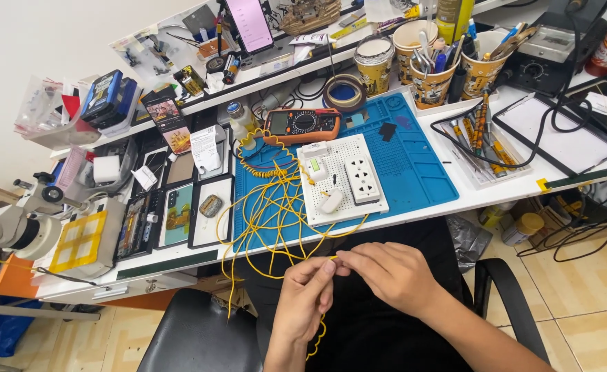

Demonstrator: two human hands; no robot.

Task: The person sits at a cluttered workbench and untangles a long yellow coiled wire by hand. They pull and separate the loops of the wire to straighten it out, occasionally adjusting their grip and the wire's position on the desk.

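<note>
Both hands pinch yellow wire below the bench edge.

The left hand [305, 297] and right hand [386, 274] meet fingertip to fingertip over the lap, gripping a strand of the yellow wire [270, 207]. The wire runs up in loose tangled loops over the table edge onto the blue mat [413, 169]. A white perforated board [338, 180] lies on the mat, carrying a white socket block [362, 180]. An orange multimeter [302, 125] sits just behind the board. Paper cups of tools [433, 72] stand at the rear. A microscope [14, 224] is at far left.
</note>
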